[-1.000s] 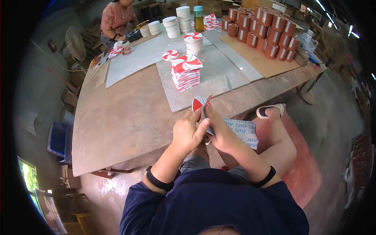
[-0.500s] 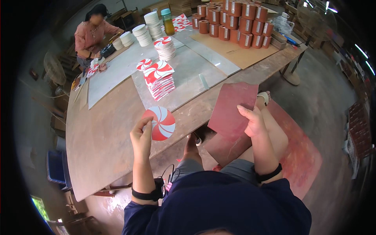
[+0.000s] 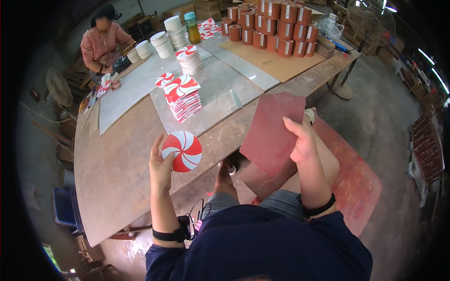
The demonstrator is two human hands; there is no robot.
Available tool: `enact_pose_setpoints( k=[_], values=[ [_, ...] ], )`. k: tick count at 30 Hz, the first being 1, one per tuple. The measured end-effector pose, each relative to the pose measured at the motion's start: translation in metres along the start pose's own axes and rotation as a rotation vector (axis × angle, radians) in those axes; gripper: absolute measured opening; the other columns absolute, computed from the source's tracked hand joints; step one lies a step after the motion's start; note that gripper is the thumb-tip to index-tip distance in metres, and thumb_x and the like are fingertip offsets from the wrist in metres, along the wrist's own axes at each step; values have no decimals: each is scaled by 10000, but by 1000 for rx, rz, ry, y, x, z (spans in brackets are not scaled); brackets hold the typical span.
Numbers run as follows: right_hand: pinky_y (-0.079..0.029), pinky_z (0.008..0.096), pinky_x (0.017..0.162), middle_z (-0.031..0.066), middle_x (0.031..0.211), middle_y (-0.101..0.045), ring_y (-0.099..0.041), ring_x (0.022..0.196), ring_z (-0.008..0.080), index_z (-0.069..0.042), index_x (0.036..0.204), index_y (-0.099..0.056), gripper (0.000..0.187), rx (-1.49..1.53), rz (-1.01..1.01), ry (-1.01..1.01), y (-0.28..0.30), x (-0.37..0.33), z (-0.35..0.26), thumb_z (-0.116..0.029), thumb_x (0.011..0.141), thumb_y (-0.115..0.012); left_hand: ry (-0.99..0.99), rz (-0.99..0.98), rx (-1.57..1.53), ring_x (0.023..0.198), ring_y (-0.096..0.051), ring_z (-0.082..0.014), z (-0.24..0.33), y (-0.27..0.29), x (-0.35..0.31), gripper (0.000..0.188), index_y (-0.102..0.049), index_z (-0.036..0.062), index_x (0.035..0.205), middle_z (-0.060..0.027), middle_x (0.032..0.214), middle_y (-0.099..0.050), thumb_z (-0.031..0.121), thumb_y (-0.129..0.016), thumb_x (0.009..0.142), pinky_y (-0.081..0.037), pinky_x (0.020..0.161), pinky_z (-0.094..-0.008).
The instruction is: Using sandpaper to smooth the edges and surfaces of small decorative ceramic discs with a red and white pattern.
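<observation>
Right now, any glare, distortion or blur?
In the head view, white tube lights glare at upper right, the brown wooden table bows at left, picture corners go black; the round red-and-white swirled disc and flat maroon sheet look fairly sharp.

Broad brown table (image 3: 112,182), grey wall (image 3: 41,133), concrete floor (image 3: 389,187), glowing tube lights (image 3: 440,80), small bright window (image 3: 50,256)

Disc (image 3: 186,151): flat, round, red/white swirl fanning out from the centre, patterned face turned up to me. I've got it by its left edge in my left hand (image 3: 160,167), thumb on the face. Sheet (image 3: 269,131): thin, dull brick red, roughly rectangular, top edge slightly wavy, set at a slant. My right hand (image 3: 303,144) grips its right side, thumb on top. Sheet and disc well apart.
</observation>
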State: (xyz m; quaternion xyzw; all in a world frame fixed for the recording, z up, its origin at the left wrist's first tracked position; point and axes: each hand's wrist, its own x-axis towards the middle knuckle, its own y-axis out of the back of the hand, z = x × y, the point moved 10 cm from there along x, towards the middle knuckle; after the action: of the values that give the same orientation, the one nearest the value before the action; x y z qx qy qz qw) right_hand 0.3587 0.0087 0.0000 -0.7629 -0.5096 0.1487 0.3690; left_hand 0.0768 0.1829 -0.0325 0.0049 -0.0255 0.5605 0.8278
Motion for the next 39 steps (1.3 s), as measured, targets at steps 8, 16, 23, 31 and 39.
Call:
enact_pose_setpoints(
  k=[8,16,23,31,39],
  values=[
    [-476,348,817,97,1015,-613,-598,923,216,-9,1051,-551,227,288,151,-19,48,13,3,-122,863,-494,345,-54,-307,1025,-545,-315,-94,-4,14,594,-232,-17,1325,-210,1212,-449,-97,-452,779,-512,801,-451],
    [-445,367,867,101,1073,-578,-554,995,229,-31,1074,-521,229,195,309,135,65,6,-20,-102,861,-482,337,-36,-68,927,-591,-270,-125,-54,39,470,-384,-22,1232,-162,1105,-533,-3,-526,784,-529,721,-388],
    [-440,365,871,107,1072,-577,-551,998,233,-3,1096,-512,256,289,206,77,43,23,-7,-115,868,-482,-257,190,976,1046,-499,-364,-51,-59,30,475,-471,-30,1159,-237,1166,-479,114,-626,734,-400,895,-401],
    [-472,337,799,125,1039,-557,-561,948,219,48,1074,-495,253,183,293,-23,-5,31,47,-120,887,-477,-651,-378,539,1205,-339,-410,72,-156,-30,878,-347,47,1293,-250,1292,-340,257,-791,565,-336,977,-431],
    [-396,346,869,117,1243,-383,-417,1111,174,-83,1315,-295,567,-115,-111,-187,-51,16,62,-160,831,-578,-100,-552,37,1222,-333,-352,12,-144,-3,953,-173,120,1395,-196,1369,-226,161,-735,625,-360,955,-414]
  ],
)
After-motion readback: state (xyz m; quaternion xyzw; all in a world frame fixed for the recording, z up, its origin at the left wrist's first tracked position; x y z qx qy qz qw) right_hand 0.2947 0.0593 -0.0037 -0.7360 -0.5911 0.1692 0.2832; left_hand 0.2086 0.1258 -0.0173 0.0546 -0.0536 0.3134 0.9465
